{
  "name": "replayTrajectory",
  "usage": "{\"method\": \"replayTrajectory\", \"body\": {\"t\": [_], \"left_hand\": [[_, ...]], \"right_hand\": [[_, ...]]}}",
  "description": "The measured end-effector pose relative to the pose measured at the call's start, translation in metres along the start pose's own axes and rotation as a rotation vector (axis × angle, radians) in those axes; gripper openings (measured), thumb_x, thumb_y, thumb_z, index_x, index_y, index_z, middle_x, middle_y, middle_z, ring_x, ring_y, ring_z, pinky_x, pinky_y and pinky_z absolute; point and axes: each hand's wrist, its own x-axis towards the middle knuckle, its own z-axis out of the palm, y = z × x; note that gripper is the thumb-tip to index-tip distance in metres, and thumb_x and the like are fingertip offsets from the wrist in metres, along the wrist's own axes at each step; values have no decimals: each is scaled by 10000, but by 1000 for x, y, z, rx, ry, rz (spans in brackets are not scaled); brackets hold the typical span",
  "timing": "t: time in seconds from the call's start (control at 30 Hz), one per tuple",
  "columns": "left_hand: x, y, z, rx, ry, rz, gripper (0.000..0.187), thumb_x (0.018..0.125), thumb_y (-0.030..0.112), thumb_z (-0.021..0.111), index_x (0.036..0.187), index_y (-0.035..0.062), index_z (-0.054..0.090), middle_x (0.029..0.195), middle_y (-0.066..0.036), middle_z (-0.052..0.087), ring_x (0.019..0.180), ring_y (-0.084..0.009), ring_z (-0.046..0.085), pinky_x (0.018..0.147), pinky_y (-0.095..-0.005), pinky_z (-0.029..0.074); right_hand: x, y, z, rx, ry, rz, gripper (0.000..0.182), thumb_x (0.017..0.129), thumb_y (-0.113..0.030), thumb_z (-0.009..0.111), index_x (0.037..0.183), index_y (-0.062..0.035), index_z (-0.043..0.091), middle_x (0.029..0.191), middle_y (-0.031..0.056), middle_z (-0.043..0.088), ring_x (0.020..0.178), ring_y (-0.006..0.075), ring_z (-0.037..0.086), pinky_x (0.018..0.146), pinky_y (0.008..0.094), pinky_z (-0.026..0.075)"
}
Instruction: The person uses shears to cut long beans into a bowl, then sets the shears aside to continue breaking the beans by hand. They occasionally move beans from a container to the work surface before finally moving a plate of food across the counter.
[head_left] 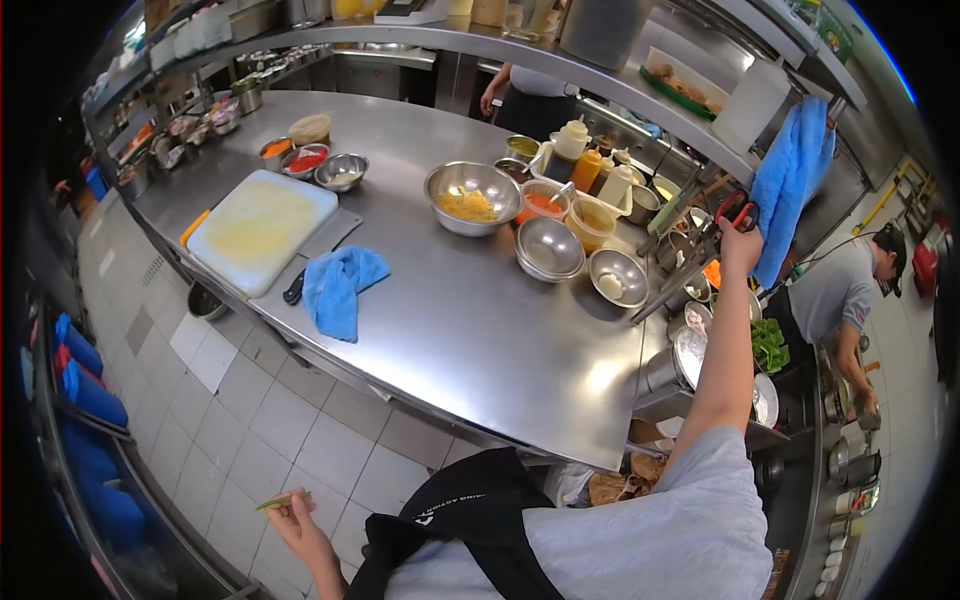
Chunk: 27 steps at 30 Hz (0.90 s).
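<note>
Low on the left, over the floor tiles, my left hand pinches a thin green stalk, perhaps a piece of green onion; its exact kind is too small to tell. My right arm stretches far out to the right, past the table's end. Up there my right hand has its fingers closed at the red-and-black handles of a pair of scissors, beside the rack post. The scissor blades are hidden. A blue cloth hangs from the shelf just right of that hand.
The steel table carries a cutting board, a crumpled blue cloth, a knife handle, a bowl of yellow shreds, stacked bowls and squeeze bottles. A co-worker bends at the right; another person stands behind the table.
</note>
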Motion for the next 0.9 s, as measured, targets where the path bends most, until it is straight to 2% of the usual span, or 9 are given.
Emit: {"method": "replayTrajectory", "body": {"t": [0.17, 0.33, 0.47, 0.57, 0.6, 0.7, 0.77, 0.87, 0.9], "left_hand": [[-1, -6, 0, -23, 1, -8, 116, 938, 128, 465, 1007, 35, 450, 975, -94, 530, 868, -148, 518, 764, -275, 440], [-3, -10, -17, -47, 88, -18, 123, 930, 99, 482, 1011, 12, 455, 981, -108, 525, 866, -165, 546, 782, -294, 476], [5, -7, -44, -100, 249, 60, 122, 909, 62, 518, 995, -11, 473, 933, -111, 529, 825, -173, 579, 780, -305, 506], [9, 12, -70, -159, 347, 87, 102, 903, 66, 534, 963, 1, 485, 902, -105, 544, 803, -165, 584, 750, -295, 504], [8, 17, -78, -175, 383, 102, 94, 902, 68, 538, 951, 7, 485, 893, -101, 551, 795, -159, 584, 740, -290, 502], [3, 17, -116, -263, 433, 126, 90, 894, 64, 555, 921, 22, 480, 868, -85, 575, 775, -138, 582, 732, -276, 494], [-6, 15, -145, -294, 457, 121, 98, 887, 59, 566, 909, 27, 477, 872, -82, 585, 780, -131, 585, 736, -272, 494], [-15, 20, -196, -372, 484, 92, 109, 880, 55, 577, 897, 30, 473, 898, -90, 594, 815, -131, 595, 747, -275, 498], [-19, 19, -211, -422, 488, 89, 112, 878, 54, 580, 894, 31, 472, 905, -92, 596, 827, -132, 597, 751, -276, 500]], "right_hand": [[4, 3, 3, 46, -24, 76, 303, 651, -113, 762, 872, -11, 582, 675, 48, 609, 532, 139, 605, 489, 280, 457], [-8, 34, 23, -307, 99, -106, 488, 611, -237, 774, 991, 3, 585, 823, 129, 660, 727, 277, 640, 670, 373, 489], [-15, 81, 42, -111, -40, -82, 253, 757, -212, 648, 893, 1, 634, 840, 168, 669, 724, 311, 633, 646, 398, 479], [-71, 51, 47, 49, 78, -368, 301, 716, -271, 710, 760, 5, 599, 736, 146, 636, 656, 313, 604, 583, 434, 464], [-119, 3, 42, -79, 153, -295, 358, 668, -300, 763, 756, 7, 601, 740, 151, 632, 702, 321, 617, 611, 446, 474], [-256, -59, 78, -79, 216, -377, 507, 703, -274, 759, 1064, 19, 555, 954, 181, 620, 815, 262, 609, 730, 368, 486], [-377, -129, 91, 576, -598, -244, 459, 795, -189, 682, 1166, 6, 496, 1036, 148, 582, 879, 222, 574, 803, 335, 463], [-547, -280, -19, 770, -1319, -504, 270, 853, -30, 562, 1122, -11, 548, 1057, 90, 565, 953, 185, 549, 869, 291, 432], [-594, -301, -43, 1088, -1569, -499, 263, 845, -23, 565, 1108, -19, 566, 1056, 87, 571, 956, 185, 558, 855, 298, 448]]}}
